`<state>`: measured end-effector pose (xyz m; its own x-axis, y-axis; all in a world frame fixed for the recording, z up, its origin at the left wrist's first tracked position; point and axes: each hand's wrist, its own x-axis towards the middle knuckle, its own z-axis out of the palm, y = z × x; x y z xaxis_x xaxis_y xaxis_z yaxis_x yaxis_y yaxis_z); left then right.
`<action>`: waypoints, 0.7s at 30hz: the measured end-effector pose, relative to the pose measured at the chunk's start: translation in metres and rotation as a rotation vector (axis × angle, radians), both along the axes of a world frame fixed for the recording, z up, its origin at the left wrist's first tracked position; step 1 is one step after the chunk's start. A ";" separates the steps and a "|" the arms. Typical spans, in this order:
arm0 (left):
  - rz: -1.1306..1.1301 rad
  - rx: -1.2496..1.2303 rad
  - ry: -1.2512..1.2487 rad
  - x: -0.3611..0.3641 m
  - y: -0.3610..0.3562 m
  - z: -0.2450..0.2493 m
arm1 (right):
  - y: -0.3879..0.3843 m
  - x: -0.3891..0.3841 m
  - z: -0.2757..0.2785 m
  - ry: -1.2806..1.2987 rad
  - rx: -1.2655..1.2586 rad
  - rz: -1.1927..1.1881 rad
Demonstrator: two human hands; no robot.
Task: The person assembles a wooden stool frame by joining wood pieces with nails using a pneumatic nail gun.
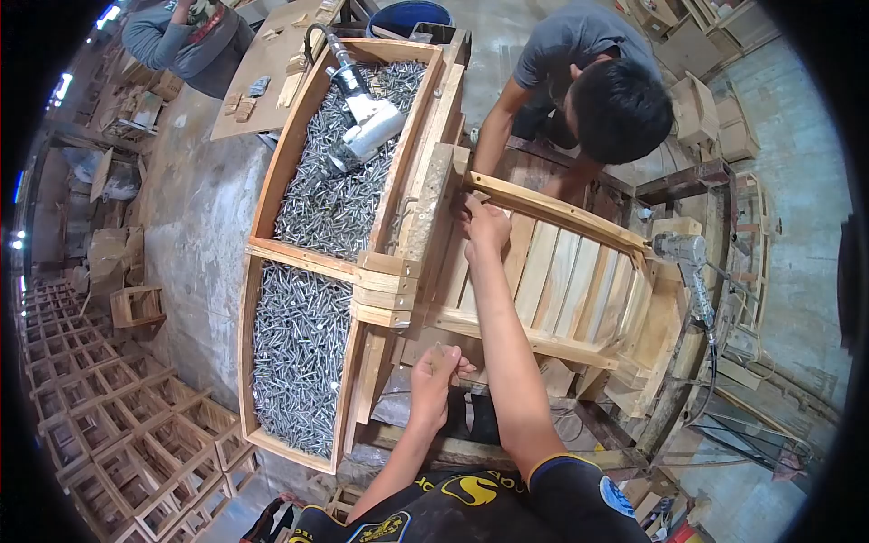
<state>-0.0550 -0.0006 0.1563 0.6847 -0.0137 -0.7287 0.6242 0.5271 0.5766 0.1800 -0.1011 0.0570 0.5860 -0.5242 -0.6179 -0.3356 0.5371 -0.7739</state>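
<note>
My left hand [436, 387] is closed in front of the wooden frame, its fingers curled round something small that I cannot make out. Stretched farther forward, my right hand [485, 226] is at the frame's far left corner, fingers bent together; what they grip is hidden. The slatted wooden frame [534, 342] lies on a metal stand, its pale slats [563, 271] side by side. To the left, a two-part wooden tray [303, 260] holds many metal screws or nails [300, 353]. A silver air tool [373, 131] rests on those in the far part.
Across the frame a co-worker [588, 90] bends forward, arms reaching to its far side. A second air tool [688, 262] hangs at the right on the metal stand [715, 208]. Stacked wooden frames [136, 434] fill the lower left. Another person [186, 45] is at upper left.
</note>
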 end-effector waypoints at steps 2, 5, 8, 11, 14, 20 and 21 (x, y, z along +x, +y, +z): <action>0.008 0.002 -0.009 -0.001 0.001 -0.001 | 0.002 0.000 -0.014 0.017 -0.086 0.029; 0.028 -0.006 -0.004 -0.002 0.000 -0.005 | 0.008 0.006 -0.030 0.045 -0.408 0.073; 0.032 -0.009 -0.017 -0.005 0.000 -0.008 | 0.007 0.006 -0.030 0.059 -0.551 0.144; 0.042 -0.053 0.010 -0.003 -0.001 -0.003 | -0.006 0.007 -0.039 -0.033 -0.437 0.244; -0.010 -0.093 -0.029 -0.002 -0.003 -0.007 | -0.017 0.008 -0.044 -0.089 -0.399 0.354; -0.091 0.080 -0.156 0.018 -0.023 0.005 | -0.067 -0.064 0.080 -0.091 -0.327 0.934; -0.083 0.075 -0.178 0.022 -0.026 0.004 | -0.075 -0.091 0.090 -0.167 -0.311 1.035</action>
